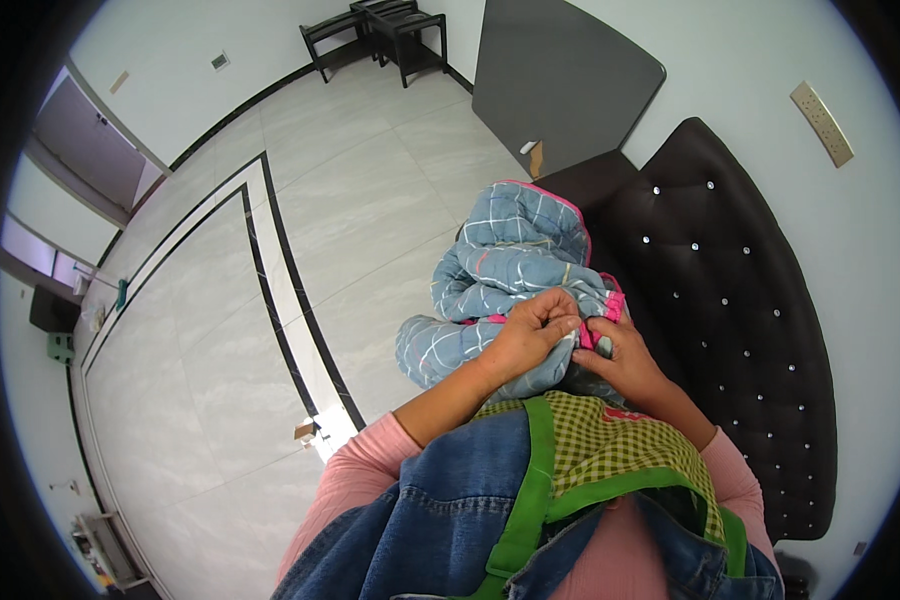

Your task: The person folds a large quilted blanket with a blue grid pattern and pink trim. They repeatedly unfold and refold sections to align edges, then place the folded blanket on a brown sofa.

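Note:
A bunched blue quilted cloth with white check lines and pink edging lies before me, over the front of a dark tufted seat. My left hand pinches a part of it near its pink trim, thumb against fingers. Close on the right, my right hand grips the gathered pink edging between thumb and fingers. The fingertips of both hands almost meet; what exactly lies between them is too small to tell. A green-and-yellow checked apron covers my lap below the hands.
The dark tufted backrest with shiny studs stands to the right against the wall. Ahead is a grey panel or tabletop with a small white item on it. Black stools stand in the far corner. A small box lies on the tiled floor at left.

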The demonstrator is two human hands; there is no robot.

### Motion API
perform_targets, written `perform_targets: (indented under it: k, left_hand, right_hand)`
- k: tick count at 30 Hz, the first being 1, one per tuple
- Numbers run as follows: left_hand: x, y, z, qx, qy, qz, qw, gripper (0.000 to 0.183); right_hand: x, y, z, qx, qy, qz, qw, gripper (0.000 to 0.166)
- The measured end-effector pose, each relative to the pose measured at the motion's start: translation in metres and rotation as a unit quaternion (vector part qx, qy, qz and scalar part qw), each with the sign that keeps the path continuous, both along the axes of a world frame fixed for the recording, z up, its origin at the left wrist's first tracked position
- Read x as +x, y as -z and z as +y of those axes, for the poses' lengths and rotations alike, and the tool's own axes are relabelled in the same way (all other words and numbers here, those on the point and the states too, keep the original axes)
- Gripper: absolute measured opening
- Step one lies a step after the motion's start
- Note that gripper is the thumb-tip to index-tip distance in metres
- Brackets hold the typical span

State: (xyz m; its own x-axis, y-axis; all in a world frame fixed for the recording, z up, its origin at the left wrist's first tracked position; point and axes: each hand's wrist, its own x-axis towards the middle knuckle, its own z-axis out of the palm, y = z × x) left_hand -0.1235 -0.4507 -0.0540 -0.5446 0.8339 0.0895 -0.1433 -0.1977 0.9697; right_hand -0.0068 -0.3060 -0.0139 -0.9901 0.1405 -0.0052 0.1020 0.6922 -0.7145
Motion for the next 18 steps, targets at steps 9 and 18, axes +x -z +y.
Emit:
perform_targets:
  k: [9,18]
  left_hand:
    - [0.006,-0.001,-0.005,0.028,-0.022,0.091,0.995,0.007]
    - [0.018,-0.024,-0.036,-0.011,-0.187,0.440,0.878,0.047]
  right_hand:
    - [-0.002,-0.003,-0.009,-0.020,-0.045,0.007,0.999,0.033]
    - [-0.009,0.011,0.002,-0.153,0.036,-0.001,0.988,0.022]
